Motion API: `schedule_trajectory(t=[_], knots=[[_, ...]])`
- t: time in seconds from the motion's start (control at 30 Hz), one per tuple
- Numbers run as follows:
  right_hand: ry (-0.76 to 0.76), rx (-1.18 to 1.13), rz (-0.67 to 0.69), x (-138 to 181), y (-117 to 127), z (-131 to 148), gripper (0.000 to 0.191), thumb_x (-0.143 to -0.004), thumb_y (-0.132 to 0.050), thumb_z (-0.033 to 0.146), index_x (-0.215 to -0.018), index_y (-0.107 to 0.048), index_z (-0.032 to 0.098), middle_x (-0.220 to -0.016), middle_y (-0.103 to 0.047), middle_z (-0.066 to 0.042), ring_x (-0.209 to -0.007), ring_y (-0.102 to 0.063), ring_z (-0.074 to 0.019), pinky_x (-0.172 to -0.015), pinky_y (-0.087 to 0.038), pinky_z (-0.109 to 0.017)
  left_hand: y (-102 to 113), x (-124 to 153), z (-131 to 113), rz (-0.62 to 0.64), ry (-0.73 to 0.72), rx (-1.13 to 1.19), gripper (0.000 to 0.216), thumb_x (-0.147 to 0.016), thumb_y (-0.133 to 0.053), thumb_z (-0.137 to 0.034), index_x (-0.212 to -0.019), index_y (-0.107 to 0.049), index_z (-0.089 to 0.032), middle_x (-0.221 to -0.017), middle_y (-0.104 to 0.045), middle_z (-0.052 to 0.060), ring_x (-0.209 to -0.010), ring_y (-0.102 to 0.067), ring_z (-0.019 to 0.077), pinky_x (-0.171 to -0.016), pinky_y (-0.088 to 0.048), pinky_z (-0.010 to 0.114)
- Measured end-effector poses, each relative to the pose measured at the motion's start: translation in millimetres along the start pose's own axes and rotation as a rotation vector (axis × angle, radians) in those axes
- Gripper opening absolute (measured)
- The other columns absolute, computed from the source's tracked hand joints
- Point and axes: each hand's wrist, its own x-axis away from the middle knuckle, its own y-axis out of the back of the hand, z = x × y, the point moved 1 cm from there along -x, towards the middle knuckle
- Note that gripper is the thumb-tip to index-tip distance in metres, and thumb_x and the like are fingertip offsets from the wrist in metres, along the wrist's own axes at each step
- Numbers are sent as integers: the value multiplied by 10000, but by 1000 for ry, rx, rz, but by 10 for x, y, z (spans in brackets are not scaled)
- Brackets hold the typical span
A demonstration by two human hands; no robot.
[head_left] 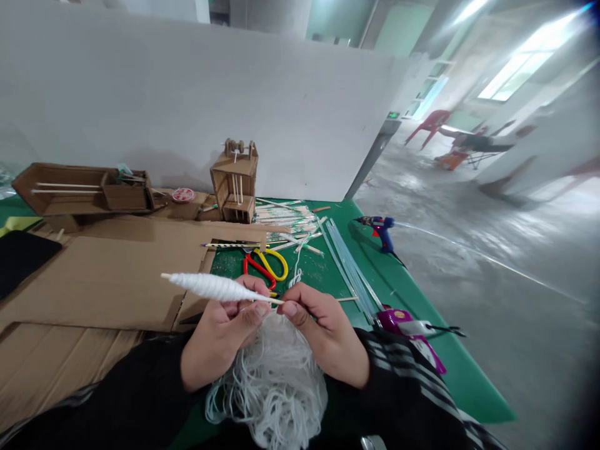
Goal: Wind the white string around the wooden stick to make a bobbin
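Observation:
My left hand (220, 334) is closed on a thin wooden stick wound with white string (210, 286), which points up and to the left. My right hand (323, 328) pinches the same stick close to its right end, just beside the left thumb. A loose tangle of white string (276, 381) lies in my lap below both hands. A strand of string (297, 269) trails up over the green table (407, 294).
Red-and-yellow scissors (265, 265) lie just beyond my hands. Cardboard sheets (103, 275) cover the left. A small cardboard frame model (234, 181), a cardboard box (79, 190), a pile of sticks (284, 219), glue sticks (349, 265), a blue glue gun (382, 228) and a purple one (410, 325) are around.

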Motion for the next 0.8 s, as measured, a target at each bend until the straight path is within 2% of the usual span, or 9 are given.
schedule_trajectory(t=[0.17, 0.3, 0.37, 0.47, 0.6, 0.8], knots=[[15, 48, -13, -11, -2, -4, 334, -976, -438, 411, -770, -556, 176, -603, -445, 33, -540, -373, -105, -496, -296, -226, 22, 4, 12, -52, -19, -91, 224, -875, -643, -375, -944, -511, -208, -545, -293, -114, -437, -159, 43, -408, -130, 188], [142, 258, -107, -9, -21, -6, 273, -974, -449, 292, -768, -584, 173, -705, -531, -22, -660, -494, -147, -589, -366, -255, 14, 8, 9, -111, -50, -199, 251, -865, -646, -397, -942, -522, -193, -574, -331, -98, -460, -180, 52, -417, -142, 192], [193, 356, -119, 2, -44, -7, 215, -970, -439, 247, -837, -594, 178, -769, -577, -51, -729, -539, -175, -638, -391, -277, -3, 10, 1, -140, -72, -230, 255, -864, -641, -409, -925, -529, -188, -578, -337, -95, -464, -188, 55, -419, -147, 190], [162, 363, -111, 29, -82, -13, 92, -953, -463, 235, -999, -528, 191, -808, -621, -52, -711, -577, -177, -632, -415, -279, -21, 16, -1, -173, -83, -251, 237, -863, -639, -402, -909, -547, -189, -557, -340, -97, -469, -206, 61, -425, -159, 184], [139, 297, -137, 55, -98, -18, 43, -935, -499, 228, -904, -472, 215, -704, -563, 15, -560, -517, -122, -548, -389, -238, -2, 7, 39, -206, -65, -191, 233, -811, -702, -377, -900, -615, -179, -532, -318, -101, -452, -187, 54, -412, -142, 185], [206, 312, -174, 63, -81, -6, 82, -948, -463, 174, -898, -519, 206, -679, -530, 26, -544, -461, -103, -551, -361, -227, 23, -27, 98, -174, 5, -6, 262, -796, -726, -381, -912, -736, -147, -504, -270, -105, -428, -147, 29, -400, -127, 176]])
